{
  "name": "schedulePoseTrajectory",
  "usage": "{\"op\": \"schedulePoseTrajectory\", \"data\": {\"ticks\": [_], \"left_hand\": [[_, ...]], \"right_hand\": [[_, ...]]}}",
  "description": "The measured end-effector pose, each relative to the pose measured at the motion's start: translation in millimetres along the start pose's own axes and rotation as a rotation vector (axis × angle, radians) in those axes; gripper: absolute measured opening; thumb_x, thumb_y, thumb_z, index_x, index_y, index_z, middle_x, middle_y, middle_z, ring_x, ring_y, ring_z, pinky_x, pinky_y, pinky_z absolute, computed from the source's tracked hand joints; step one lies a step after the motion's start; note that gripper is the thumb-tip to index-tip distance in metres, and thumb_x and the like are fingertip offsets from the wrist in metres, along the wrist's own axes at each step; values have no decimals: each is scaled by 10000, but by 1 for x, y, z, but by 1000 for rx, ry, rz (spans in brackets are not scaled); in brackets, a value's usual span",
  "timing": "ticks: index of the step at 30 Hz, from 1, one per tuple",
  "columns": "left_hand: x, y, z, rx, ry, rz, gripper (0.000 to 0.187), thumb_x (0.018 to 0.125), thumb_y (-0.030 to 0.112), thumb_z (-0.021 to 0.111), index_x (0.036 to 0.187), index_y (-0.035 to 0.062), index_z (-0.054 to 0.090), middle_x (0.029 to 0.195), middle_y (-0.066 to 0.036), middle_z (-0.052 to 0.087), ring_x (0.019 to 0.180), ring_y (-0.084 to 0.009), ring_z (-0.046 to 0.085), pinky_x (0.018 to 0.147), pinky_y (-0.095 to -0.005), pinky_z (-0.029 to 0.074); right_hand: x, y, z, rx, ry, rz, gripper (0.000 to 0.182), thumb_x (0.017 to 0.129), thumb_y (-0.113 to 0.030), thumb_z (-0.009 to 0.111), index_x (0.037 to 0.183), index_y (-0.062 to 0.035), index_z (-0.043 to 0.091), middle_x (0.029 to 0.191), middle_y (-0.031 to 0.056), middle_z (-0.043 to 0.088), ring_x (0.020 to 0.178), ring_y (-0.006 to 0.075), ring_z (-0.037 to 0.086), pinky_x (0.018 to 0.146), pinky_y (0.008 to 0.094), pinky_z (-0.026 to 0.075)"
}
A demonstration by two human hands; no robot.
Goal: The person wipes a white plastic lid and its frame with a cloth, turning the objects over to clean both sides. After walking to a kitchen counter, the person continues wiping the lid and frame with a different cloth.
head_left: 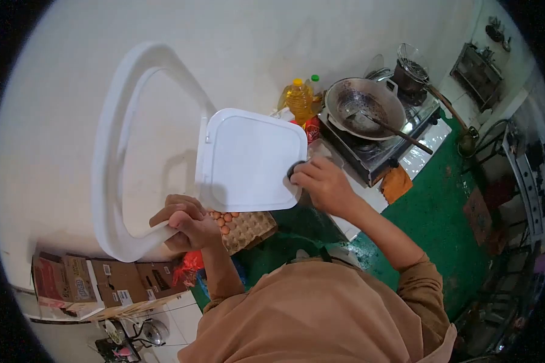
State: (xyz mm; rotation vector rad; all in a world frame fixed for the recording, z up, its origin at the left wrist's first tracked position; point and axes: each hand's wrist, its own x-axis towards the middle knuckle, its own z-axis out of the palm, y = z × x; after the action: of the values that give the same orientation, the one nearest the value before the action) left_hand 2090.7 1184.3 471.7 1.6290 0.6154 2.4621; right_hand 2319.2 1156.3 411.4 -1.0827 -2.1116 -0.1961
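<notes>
A white plastic piece with a flat, rounded-square panel (254,160) is held up in front of me. A large, thick white loop frame (108,151) extends from its left side. My left hand (189,221) is closed around the lower arm of this frame. My right hand (321,184) is closed at the panel's right edge, with its fingers pinching a small dark object (294,169) against the surface. What that object is, I cannot make out, as the fingers partly cover it.
Below the panel, brown eggs (225,221) sit in a cardboard egg tray (248,231). At the right, a large pan (364,106) with a long-handled utensil rests on a gas stove (369,160). Bottles of yellow oil (298,100) stand by the wall. Cardboard boxes (112,281) are at lower left.
</notes>
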Motion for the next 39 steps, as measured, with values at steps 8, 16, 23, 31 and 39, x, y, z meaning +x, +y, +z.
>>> {"op": "schedulePoseTrajectory", "data": {"ticks": [8, 16, 23, 31, 39], "left_hand": [[4, -7, 1, 7, 41, 13, 413, 919, 396, 542, 750, 45, 403, 447, 11, 331, 406, -94, 355, 347, -203, 255], [-22, -1, 14, -34, -36, -134, 412, 916, 402, 545, 780, 42, 397, 486, -10, 370, 436, -101, 366, 376, -216, 285], [-44, 7, 18, -169, -86, -343, 398, 919, 365, 558, 736, 55, 387, 527, -20, 385, 449, -105, 377, 391, -239, 306], [-57, -12, 3, 3, -70, -509, 378, 920, 346, 569, 752, 40, 424, 523, -5, 390, 451, -89, 382, 407, -235, 287], [-66, -23, 5, -175, -153, -436, 349, 910, 348, 584, 909, 23, 457, 543, -4, 407, 425, -90, 393, 388, -222, 305]], "right_hand": [[-10, -44, 4, 238, 30, 229, 252, 699, 53, 590, 932, -43, 580, 900, 102, 558, 826, 293, 552, 706, 378, 473], [20, -79, 8, 372, 188, 299, 303, 714, 67, 640, 994, -45, 612, 917, 102, 590, 830, 282, 577, 695, 358, 489], [34, -66, 2, 369, 107, 250, 277, 716, 53, 609, 966, -67, 619, 898, 102, 593, 832, 290, 574, 707, 378, 490], [27, -23, -55, 471, 379, 585, 177, 799, 5, 618, 968, -43, 637, 940, 104, 630, 886, 215, 607, 814, 286, 451], [34, -60, -103, 49, 763, 177, 208, 756, 56, 648, 957, 2, 631, 897, 120, 629, 802, 248, 599, 747, 321, 477]]}}
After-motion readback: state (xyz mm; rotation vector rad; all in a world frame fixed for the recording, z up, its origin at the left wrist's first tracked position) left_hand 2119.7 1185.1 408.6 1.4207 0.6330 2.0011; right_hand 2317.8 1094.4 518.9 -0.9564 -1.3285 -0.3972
